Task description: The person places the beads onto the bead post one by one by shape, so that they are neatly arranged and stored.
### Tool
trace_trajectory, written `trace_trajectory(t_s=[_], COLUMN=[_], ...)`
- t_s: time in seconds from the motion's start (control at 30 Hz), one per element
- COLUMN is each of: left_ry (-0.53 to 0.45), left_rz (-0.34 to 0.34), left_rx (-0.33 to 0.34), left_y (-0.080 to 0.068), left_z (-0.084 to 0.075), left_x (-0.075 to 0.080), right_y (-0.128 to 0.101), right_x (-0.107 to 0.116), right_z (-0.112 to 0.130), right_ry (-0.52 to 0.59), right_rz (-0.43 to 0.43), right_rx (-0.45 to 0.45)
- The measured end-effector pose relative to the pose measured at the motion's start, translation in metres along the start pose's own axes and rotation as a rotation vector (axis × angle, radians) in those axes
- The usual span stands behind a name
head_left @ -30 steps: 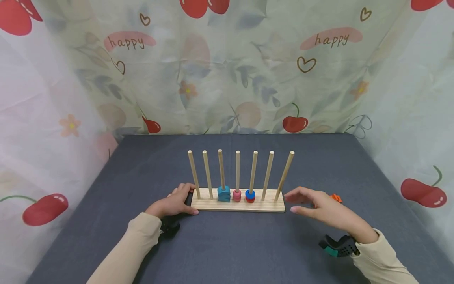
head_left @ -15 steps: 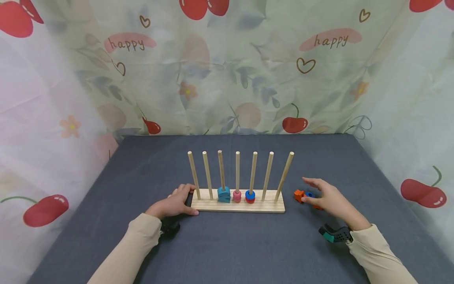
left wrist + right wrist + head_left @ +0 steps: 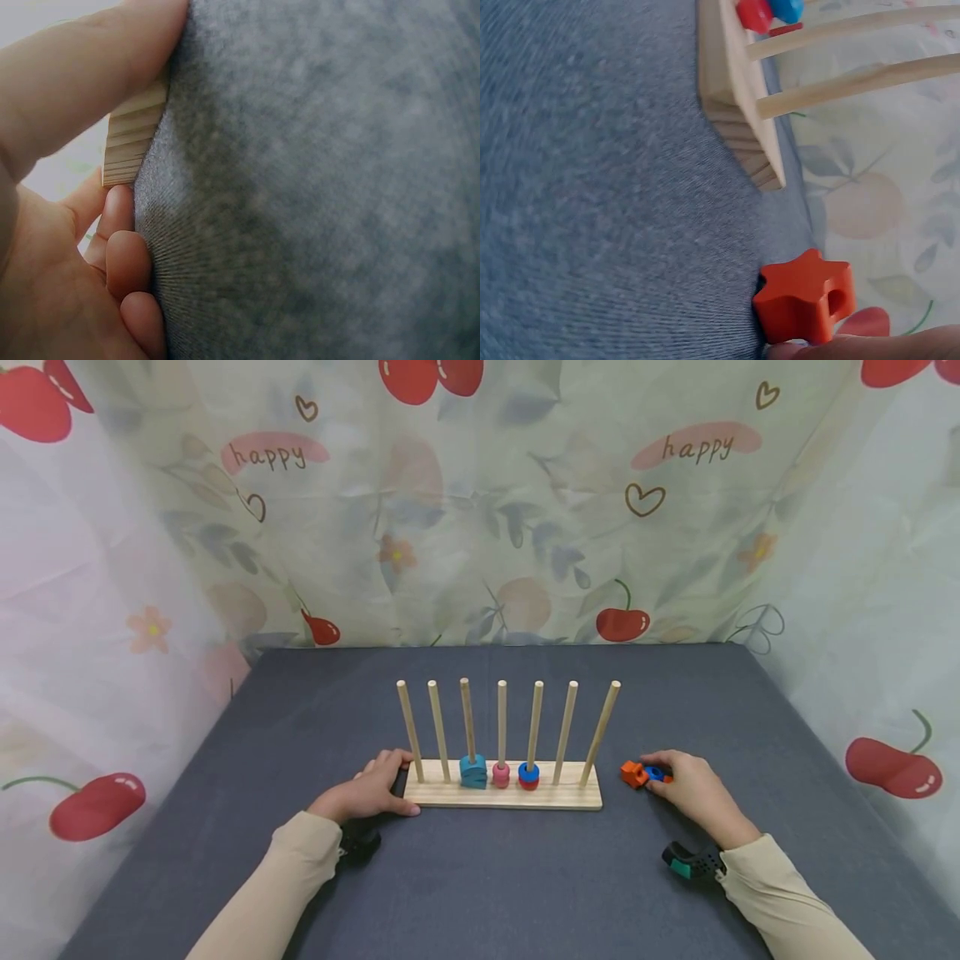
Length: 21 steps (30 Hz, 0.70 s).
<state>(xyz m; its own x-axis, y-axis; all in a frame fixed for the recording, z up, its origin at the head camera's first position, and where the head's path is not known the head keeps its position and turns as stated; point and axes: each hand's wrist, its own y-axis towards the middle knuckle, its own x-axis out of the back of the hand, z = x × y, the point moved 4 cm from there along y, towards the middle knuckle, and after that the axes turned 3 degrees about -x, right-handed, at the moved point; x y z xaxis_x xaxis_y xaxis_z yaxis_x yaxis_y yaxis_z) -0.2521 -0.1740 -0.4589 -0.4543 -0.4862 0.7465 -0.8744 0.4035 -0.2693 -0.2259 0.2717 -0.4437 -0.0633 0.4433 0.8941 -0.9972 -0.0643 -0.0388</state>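
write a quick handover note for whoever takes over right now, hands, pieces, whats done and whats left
Left hand: grips the left end of the wooden peg board, steadying it.
Right hand: on the table right of the board, fingertips on the orange star piece and a blue piece; nothing lifted.
Done: teal piece on the third peg, pink piece on the fourth, blue-on-red stack on the fifth.
Left: the two loose pieces; four pegs bare.
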Motion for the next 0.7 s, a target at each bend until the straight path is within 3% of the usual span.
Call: trace_trajectory(t_s=[0.2, 0.43, 0.53, 0.7], left_ry=[0.002, -0.001, -0.002, -0.010], left_rz=[0.002, 0.006, 0.004, 0.002], left_rx=[0.006, -0.003, -0.003, -0.004], left_y=[0.002, 0.002, 0.001, -0.002], left_z=[0.001, 0.000, 0.000, -0.002], left_x=[-0.001, -0.001, -0.001, 0.001], right_y=[0.001, 0.003, 0.001, -0.010], right_x=[0.006, 0.029, 0.046, 0.080], right_z=[0.003, 0.017, 0.032, 0.063], right_ry=[-0.014, 0.030, 0.068, 0.152], right_rz=[-0.006, 0.026, -0.008, -0.136], right_rx=[0.002, -0.026, -0.018, 0.033])
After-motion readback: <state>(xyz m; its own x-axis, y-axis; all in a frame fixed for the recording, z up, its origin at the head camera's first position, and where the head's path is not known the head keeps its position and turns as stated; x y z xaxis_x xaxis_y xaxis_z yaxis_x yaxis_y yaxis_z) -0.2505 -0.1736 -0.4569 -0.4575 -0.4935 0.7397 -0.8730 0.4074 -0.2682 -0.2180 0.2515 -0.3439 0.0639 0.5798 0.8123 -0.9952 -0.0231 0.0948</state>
